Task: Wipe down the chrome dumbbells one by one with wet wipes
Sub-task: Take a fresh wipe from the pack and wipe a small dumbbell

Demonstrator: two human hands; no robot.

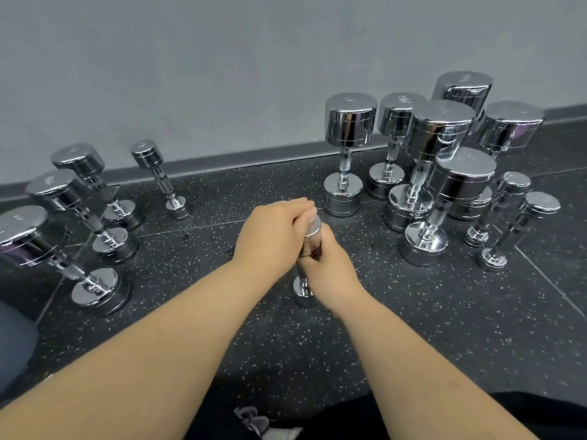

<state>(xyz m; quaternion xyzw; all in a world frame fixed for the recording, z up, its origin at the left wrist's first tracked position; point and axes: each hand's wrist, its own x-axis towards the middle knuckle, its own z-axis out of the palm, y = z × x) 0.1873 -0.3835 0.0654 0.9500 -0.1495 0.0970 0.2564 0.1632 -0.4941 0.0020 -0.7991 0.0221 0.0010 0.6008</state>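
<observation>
The small chrome dumbbell (312, 238) stands on end on the floor (413, 312), long axis vertical, the left hand (270, 236) curling its fingers over the top head, the right hand (330, 271) clamped round the handle just below.

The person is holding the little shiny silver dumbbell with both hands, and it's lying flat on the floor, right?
Not quite. The left hand and right hand do hold the small shiny chrome dumbbell, but it is not lying flat: it stands upright on one end on the black speckled floor, as the head view shows.
</observation>
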